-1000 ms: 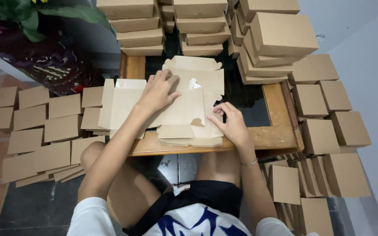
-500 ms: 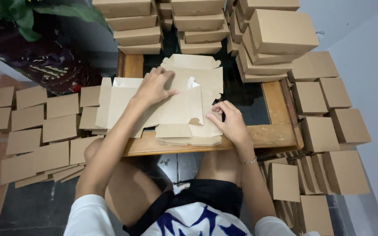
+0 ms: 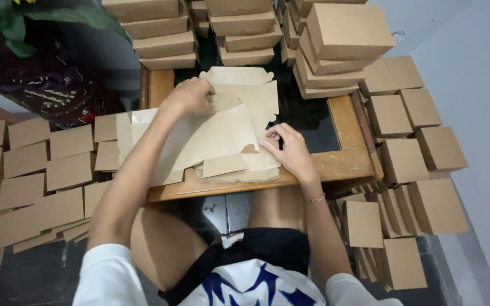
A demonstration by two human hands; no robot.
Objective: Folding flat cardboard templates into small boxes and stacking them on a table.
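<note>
Now your left hand (image 3: 191, 96) has lifted the blank's (image 3: 222, 136) far flap, fingers pinching it; right hand (image 3: 290, 150) presses flat, nothing gripped, beside the blank.

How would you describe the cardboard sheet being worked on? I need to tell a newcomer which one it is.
On the small wooden table lies a pile of flat brown die-cut sheets. It is the top sheet, tilted, under the left hand and touched by the right hand.

Plain brown cardboard blank (image 3: 222, 136) on a tan wooden table (image 3: 344, 164); white shirt (image 3: 250, 286) with dark-blue strokes.
</note>
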